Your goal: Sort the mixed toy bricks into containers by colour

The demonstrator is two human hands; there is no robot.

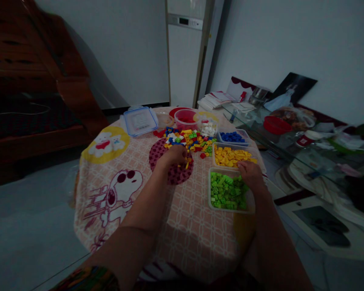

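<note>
Forearms [139, 214] up front, we've got left hand [176, 154] by mixed bricks [189, 138], right hand [251, 174] by yellow bricks [229, 155], can't tell if fingers are clamped.

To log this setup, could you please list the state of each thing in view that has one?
Green-brick container: open, mostly full.
Blue-brick container: open, mostly full.
Yellow-brick container: open, mostly full.
Right hand: over that container's edge, grip unclear.
Mixed toy bricks: loose, heaped.
Left hand: at these bricks, grip unclear.
Pink round tub: open.
Blue-rimmed lid: lying flat.
Air conditioner: display dark.
</note>
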